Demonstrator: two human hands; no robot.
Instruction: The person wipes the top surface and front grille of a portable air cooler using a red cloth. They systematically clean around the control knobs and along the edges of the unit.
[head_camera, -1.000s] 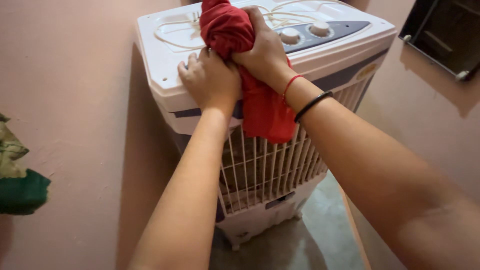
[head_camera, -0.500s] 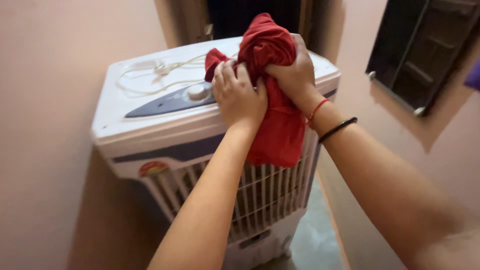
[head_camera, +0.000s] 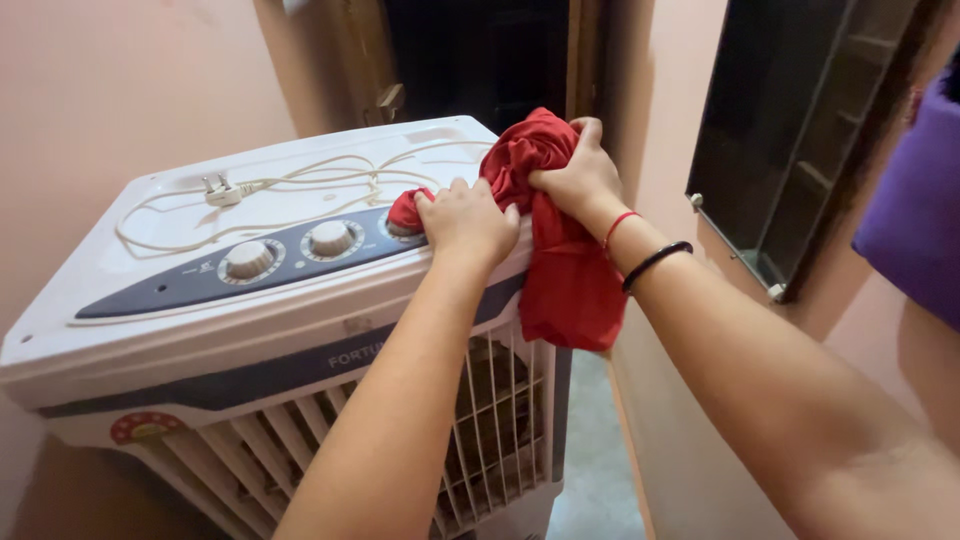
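A white air cooler (head_camera: 180, 340) with a dark blue control strip and two round knobs (head_camera: 290, 248) fills the lower left. A crumpled red cloth (head_camera: 565, 270) lies over its top right corner and hangs down the front grille. My left hand (head_camera: 465, 222) presses a fold of the cloth onto the top near the strip's right end. My right hand (head_camera: 570, 180), with a red thread and a black bangle at the wrist, grips the bunched upper part of the cloth at the corner.
A white power cord with its plug (head_camera: 222, 190) lies coiled on the cooler's top. A dark doorway (head_camera: 480, 60) stands behind it. A dark-framed window (head_camera: 790, 150) is set in the pink wall on the right. Purple fabric (head_camera: 910, 220) shows at the right edge.
The view has swung, so the cooler now sits lower and further left. Both hands have lowered the red cloth onto the cooler's right corner, the left hand pressing down onto the top.
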